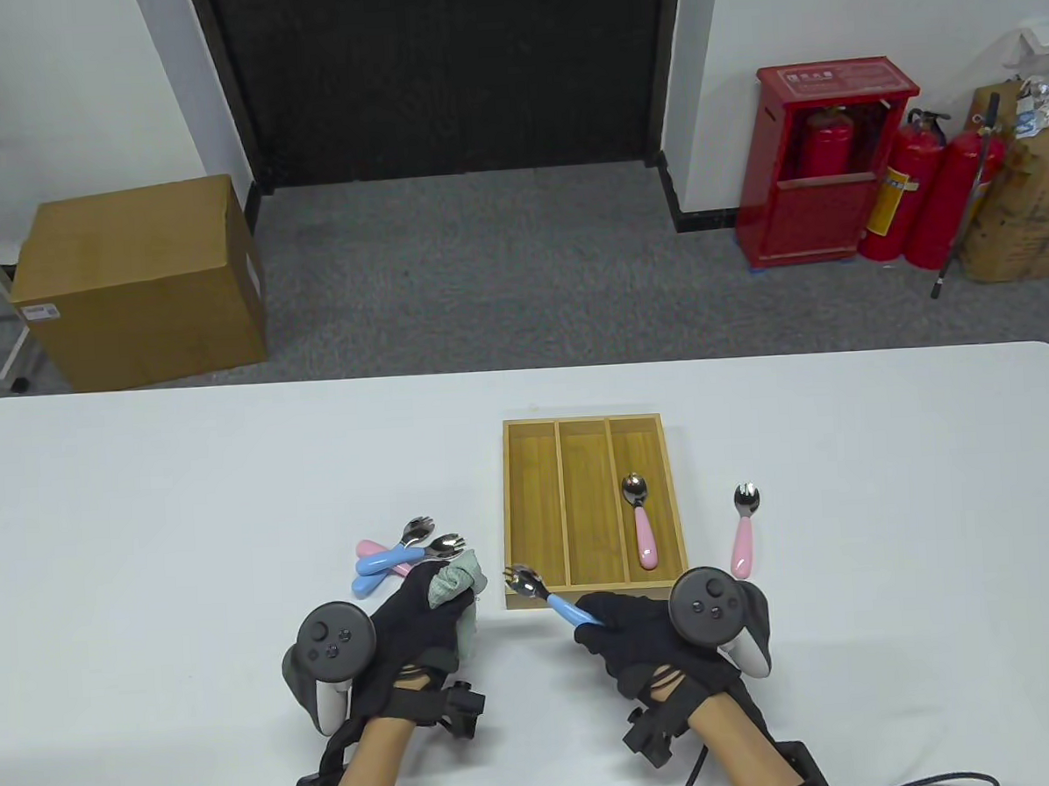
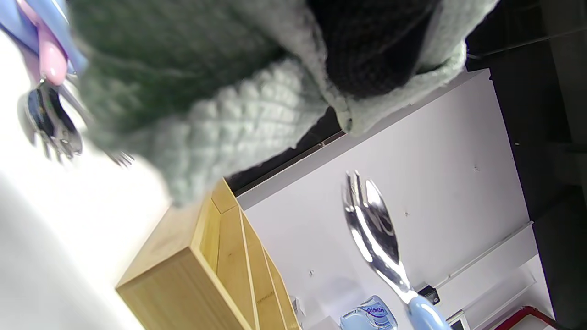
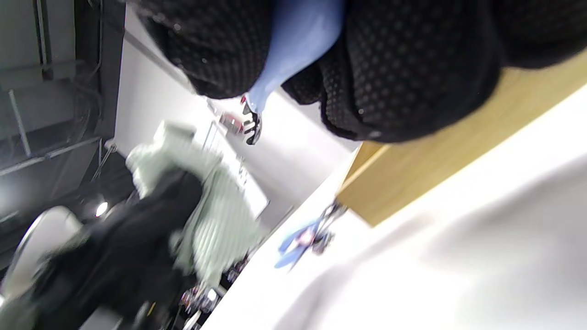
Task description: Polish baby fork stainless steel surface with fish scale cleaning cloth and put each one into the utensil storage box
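My right hand (image 1: pixel 629 633) grips the blue handle of a baby fork (image 1: pixel 544 592), its steel head (image 2: pixel 373 231) raised just off the near left corner of the wooden storage box (image 1: pixel 530 507). In the right wrist view the blue handle (image 3: pixel 293 41) runs between my gloved fingers (image 3: pixel 403 78). My left hand (image 1: pixel 422 622) holds the pale green fish scale cloth (image 1: pixel 458 583), bunched round the fingers (image 2: pixel 367 41), a short way left of the fork head. A pink-handled fork (image 1: pixel 641 520) lies in the box's right compartment.
A small pile of blue and pink forks (image 1: pixel 405 553) lies just beyond my left hand. Another pink fork (image 1: pixel 743 529) rests on the white table (image 1: pixel 145 518) right of the box. On the floor beyond the table stand a cardboard box (image 1: pixel 137 281) and red extinguishers (image 1: pixel 909 197).
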Available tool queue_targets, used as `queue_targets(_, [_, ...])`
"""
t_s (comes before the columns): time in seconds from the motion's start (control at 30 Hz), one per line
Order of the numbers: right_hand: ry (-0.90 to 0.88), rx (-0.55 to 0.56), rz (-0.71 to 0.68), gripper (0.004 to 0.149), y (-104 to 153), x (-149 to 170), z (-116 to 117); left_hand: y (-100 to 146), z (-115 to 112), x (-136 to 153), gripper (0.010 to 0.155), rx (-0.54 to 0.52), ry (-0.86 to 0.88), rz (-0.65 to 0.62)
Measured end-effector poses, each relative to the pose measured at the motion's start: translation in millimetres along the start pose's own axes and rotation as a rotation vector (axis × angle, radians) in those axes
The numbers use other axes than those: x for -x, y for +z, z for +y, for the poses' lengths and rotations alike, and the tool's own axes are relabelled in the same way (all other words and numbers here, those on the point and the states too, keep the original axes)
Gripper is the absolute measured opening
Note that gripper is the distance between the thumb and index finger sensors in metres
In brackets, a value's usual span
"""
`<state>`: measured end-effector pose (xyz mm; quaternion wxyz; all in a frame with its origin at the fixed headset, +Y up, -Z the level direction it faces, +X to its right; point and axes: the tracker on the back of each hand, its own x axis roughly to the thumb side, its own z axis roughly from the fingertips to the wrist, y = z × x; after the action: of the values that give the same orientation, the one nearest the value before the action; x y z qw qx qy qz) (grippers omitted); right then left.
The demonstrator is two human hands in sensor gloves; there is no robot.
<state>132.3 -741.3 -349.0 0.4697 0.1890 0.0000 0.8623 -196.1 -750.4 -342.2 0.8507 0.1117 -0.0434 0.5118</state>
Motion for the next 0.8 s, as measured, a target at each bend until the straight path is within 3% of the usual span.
queue_targets(0.17, [0.064,0.189,0.073,0.048,-2,16,-38,1,-4,-9,0.046,0.026,0.005,-0.037])
queue_targets(0.4, [0.241,0.337,0.298,0.046,-19,34,-59,1,-8,-11,0.046,0.054,0.021,-0.049])
queue_targets(0.6, [0.405,0.370,0.503,0.045,-47,44,-66,1,-9,-11,0.047,0.060,0.031,-0.051])
queue_targets(0.8, [0.437,0.371,0.585,0.045,-69,50,-63,1,-7,-11,0.047,0.055,0.040,-0.047])
